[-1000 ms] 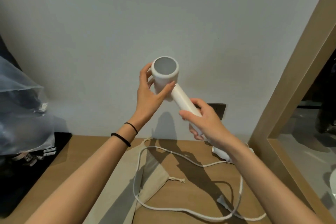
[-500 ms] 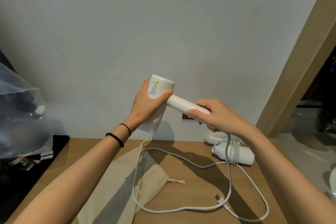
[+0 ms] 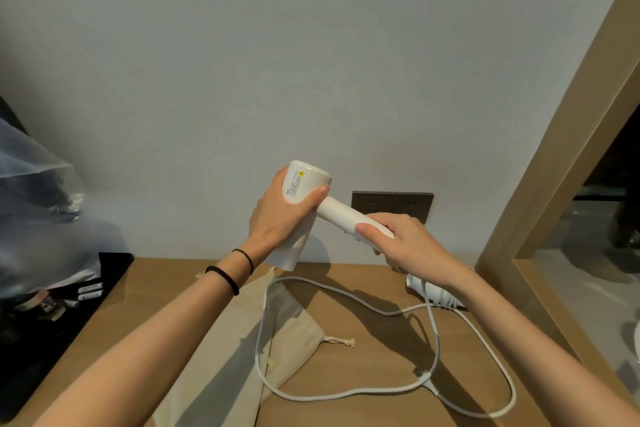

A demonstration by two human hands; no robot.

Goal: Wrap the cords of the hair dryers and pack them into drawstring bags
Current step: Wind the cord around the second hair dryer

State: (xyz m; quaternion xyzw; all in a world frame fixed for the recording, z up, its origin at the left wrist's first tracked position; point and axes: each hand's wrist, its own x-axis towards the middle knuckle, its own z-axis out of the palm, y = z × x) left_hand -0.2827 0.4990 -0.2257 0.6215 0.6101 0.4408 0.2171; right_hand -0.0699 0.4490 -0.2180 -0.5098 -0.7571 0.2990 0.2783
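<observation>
Two hands hold the hair dryer [image 3: 304, 191] above the tabletop [image 3: 374, 350], left hand [image 3: 277, 218] grip wrapped round the barrel, right hand [image 3: 408, 246] grip round the handle, which I judge steadies it for winding the slack cord [image 3: 437, 343] lying over the drawstring bag [image 3: 294, 329].

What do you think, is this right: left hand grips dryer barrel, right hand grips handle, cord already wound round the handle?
Wrong on the cord: in the head view it lies in loose loops on the table, unwound. The left hand on the barrel and right hand on the handle are correct.
</observation>
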